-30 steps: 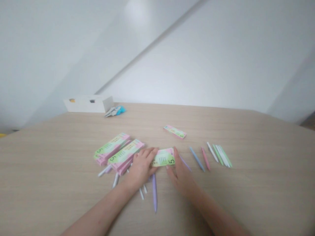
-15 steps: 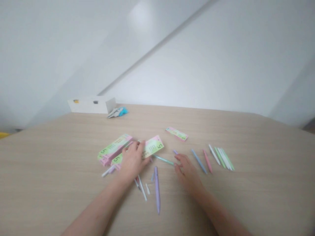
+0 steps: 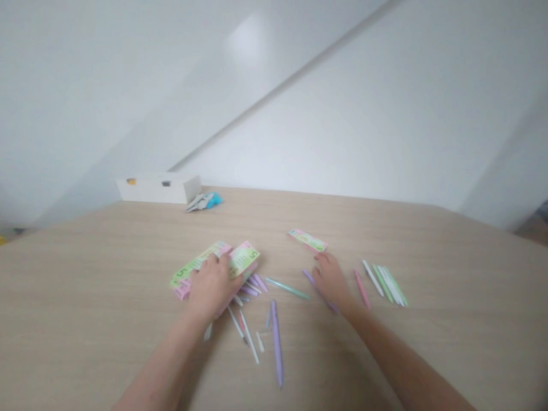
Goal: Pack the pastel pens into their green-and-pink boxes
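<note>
My left hand (image 3: 214,284) is closed over a pink-and-green pen box (image 3: 244,258), its thumb on the near side. Another such box (image 3: 201,260) lies just left of that hand, partly covered by it. Purple and white pens (image 3: 257,283) stick out from beneath the held box. My right hand (image 3: 331,278) is over a purple pen (image 3: 319,287), fingers slightly apart, the fingertips close to the near end of a flat pink-and-green box (image 3: 307,240). Whether they touch it is unclear. A mint-green pen (image 3: 286,287) lies between the hands.
A large purple pen (image 3: 277,345) and loose white pen parts (image 3: 249,337) lie nearest me. To the right are a pink pen (image 3: 362,289) and a row of green and white pens (image 3: 389,284). A white box (image 3: 154,188) and grey-blue gloves (image 3: 204,201) stand far left.
My right hand has left the mint-green pen and moved forward and right, toward the flat box. My left hand has shifted slightly left, and the box under it moved left too.
</note>
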Action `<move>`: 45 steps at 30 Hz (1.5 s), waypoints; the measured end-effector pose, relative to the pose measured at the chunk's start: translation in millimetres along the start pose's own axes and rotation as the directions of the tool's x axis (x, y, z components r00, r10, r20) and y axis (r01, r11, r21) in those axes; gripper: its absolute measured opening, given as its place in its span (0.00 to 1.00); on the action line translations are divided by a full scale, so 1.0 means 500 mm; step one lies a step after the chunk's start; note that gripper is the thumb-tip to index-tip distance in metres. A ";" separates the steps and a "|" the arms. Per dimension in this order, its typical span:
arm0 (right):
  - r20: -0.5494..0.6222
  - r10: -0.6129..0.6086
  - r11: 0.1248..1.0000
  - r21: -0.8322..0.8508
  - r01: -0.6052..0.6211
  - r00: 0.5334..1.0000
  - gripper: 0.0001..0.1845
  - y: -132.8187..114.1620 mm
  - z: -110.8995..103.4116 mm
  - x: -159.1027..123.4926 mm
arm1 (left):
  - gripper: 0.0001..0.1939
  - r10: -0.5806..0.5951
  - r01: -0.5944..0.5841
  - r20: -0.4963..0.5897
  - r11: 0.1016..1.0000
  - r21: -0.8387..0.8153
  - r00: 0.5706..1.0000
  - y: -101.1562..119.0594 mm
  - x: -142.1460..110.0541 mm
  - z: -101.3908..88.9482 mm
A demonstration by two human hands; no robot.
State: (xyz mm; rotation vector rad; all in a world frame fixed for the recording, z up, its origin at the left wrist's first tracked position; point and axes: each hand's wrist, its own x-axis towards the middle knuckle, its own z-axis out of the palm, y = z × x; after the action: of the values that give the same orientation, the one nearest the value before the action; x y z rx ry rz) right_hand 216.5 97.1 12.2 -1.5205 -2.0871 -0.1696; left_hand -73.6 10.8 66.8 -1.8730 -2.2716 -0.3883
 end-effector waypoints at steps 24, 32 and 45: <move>0.305 0.290 0.949 -0.218 -0.230 0.907 0.25 0.123 0.098 0.173 | 0.22 -0.005 0.004 0.001 0.995 0.103 1.000 -0.006 -0.006 0.006; 0.276 0.203 0.979 -0.088 -0.185 0.940 0.24 0.082 0.046 0.121 | 0.28 0.034 -0.029 -0.183 0.999 0.025 0.983 0.001 -0.004 0.007; 0.262 -0.104 0.478 0.859 -0.183 0.959 0.25 -0.085 -0.073 -0.088 | 0.37 0.335 -0.218 -0.116 0.283 -0.934 0.935 0.117 -0.061 0.085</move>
State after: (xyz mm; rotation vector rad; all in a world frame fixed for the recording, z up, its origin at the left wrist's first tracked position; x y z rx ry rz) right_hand 199.6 30.3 30.1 -0.9218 -1.7993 1.0770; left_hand -8.8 5.7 22.4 -2.7320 -1.7044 -1.9564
